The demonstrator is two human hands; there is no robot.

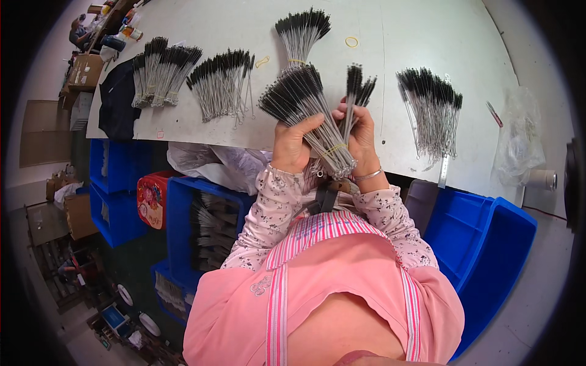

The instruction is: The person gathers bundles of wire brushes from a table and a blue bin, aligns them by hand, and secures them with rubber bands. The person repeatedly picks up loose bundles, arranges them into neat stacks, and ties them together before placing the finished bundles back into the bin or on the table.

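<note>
My left hand (pixel 293 144) is closed around a thick bundle of wire-handled brushes (pixel 299 97), black bristles up and looped wire ends toward me. A yellow rubber band (pixel 334 148) circles the bundle near its lower end. In my right hand (pixel 361 131) is a smaller bunch of the same brushes (pixel 356 91), held upright beside the large bundle. Just beyond my hands lies another banded bundle (pixel 300 33). To the right rests a loose pile of brushes (pixel 430 110), and to the left a loose spread of them (pixel 221 82).
Several brush bundles (pixel 163 70) lie by a dark cloth (pixel 117 100) at the table's left. Rubber bands (pixel 351 42) lie on the white table (pixel 427 36). A red pen-like tool (pixel 494 114) and clear plastic bag (pixel 519 137) are at right. Blue bins (pixel 488 244) stand below the edge.
</note>
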